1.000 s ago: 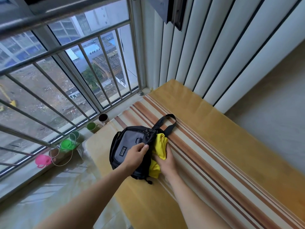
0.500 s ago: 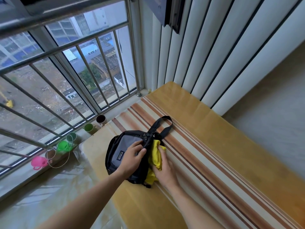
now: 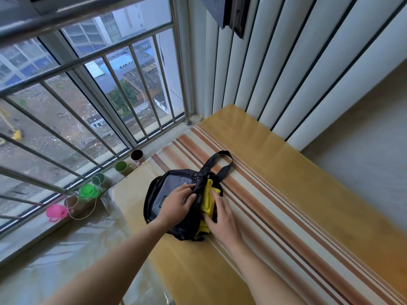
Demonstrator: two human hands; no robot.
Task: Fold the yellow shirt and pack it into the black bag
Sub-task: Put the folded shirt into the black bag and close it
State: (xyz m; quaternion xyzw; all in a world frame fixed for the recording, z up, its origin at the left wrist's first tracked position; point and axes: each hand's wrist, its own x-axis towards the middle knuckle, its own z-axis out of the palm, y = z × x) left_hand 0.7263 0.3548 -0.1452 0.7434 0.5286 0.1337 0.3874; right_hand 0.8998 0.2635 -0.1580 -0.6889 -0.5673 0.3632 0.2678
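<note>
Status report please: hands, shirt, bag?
Left hand grips black fabric bag edge. Right hand presses yellow folded shirt, partly inside. Nothing in the way.

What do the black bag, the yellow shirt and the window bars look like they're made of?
Black bag: matte woven synthetic, probably nylon, with a webbing strap. Yellow shirt: soft knit fabric, likely cotton, bunching in folds. Window bars: brushed metal with a dull sheen, possibly stainless steel.
</note>
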